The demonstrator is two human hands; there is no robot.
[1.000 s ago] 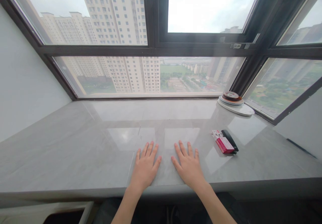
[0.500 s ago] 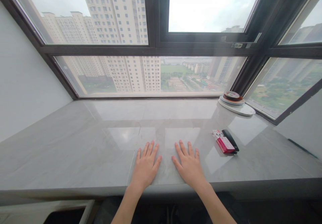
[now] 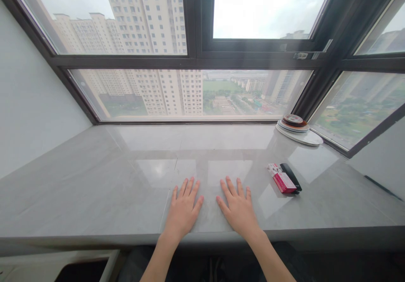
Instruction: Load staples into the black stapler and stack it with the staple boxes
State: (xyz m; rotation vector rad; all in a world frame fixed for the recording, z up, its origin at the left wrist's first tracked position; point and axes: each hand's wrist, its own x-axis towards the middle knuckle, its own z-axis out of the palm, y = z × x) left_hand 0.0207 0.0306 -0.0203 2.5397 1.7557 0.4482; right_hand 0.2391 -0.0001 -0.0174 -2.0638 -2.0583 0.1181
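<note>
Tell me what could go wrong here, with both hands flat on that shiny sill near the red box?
The right hand lies flat close to the red box and the black device beside it; a sideways sweep might knock them along the glossy stone sill. The left hand rests near the sill's front edge, so a palm might slip off. The plate stack by the window could be bumped.

A wide grey stone windowsill (image 3: 95, 180) with a glossy top carries everything. Both hands lie flat on it, palms down, at the middle of its near edge: the left hand (image 3: 182, 211) just beside the right hand (image 3: 238, 209), not touching. Toward the right end lie a red box (image 3: 282, 180) touching a black object (image 3: 291, 177), and a stack of round plates (image 3: 298, 129) sits in the far right corner.
</note>
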